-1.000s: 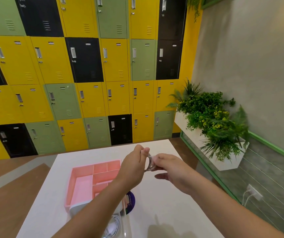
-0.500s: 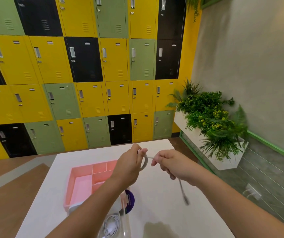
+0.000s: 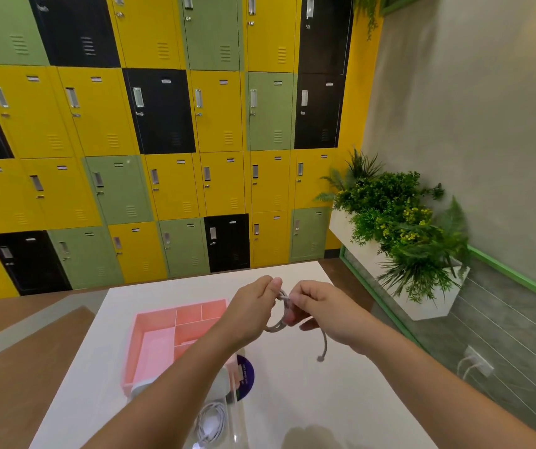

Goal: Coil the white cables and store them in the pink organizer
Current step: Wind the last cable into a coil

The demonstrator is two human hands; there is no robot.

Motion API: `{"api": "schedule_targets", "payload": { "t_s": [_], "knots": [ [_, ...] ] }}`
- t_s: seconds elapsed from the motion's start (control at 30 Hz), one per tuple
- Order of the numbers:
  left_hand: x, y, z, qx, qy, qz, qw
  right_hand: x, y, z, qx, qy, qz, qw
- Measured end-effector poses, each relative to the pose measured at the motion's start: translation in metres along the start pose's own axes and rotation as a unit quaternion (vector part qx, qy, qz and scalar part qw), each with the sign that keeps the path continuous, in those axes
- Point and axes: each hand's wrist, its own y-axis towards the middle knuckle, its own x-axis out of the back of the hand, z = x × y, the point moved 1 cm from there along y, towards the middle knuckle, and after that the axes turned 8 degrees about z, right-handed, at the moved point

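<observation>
Both my hands are raised above the white table (image 3: 309, 400) and work on one white cable (image 3: 279, 322). My left hand (image 3: 253, 306) pinches the top of a small loop of it. My right hand (image 3: 321, 311) grips the same loop from the right, and a loose end with its plug (image 3: 321, 358) dangles below that hand. The pink organizer (image 3: 150, 345), with several compartments, lies on the table under my left forearm. A second coiled white cable (image 3: 211, 422) lies in a clear container near the table's front edge.
A dark purple round label (image 3: 248, 375) sits beside the organizer's near right corner. Coloured lockers (image 3: 163, 140) fill the wall beyond the table. A white planter with green plants (image 3: 399, 234) stands to the right, by a wall socket (image 3: 477, 362).
The cable's free end, hanging long from my right hand half a second ago, has been drawn up shorter. My hands have come closer together and a fuller loop hangs between them.
</observation>
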Motion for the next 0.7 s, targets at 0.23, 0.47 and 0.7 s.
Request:
{"api": "schedule_targets", "payload": {
  "t_s": [0.23,0.47,0.7],
  "knots": [
    [-0.005,-0.003,0.0,0.006,-0.003,-0.023,1.0,0.001,-0.001,-0.003,0.008,-0.014,0.015,1.0],
    [-0.001,-0.01,-0.003,0.015,-0.063,0.065,0.996,0.014,-0.003,-0.003,-0.005,0.054,0.037,0.998],
    [0.0,-0.012,-0.004,0.016,-0.033,0.07,0.997,0.019,-0.001,-0.008,-0.003,0.073,0.049,0.996]
  ]
}}
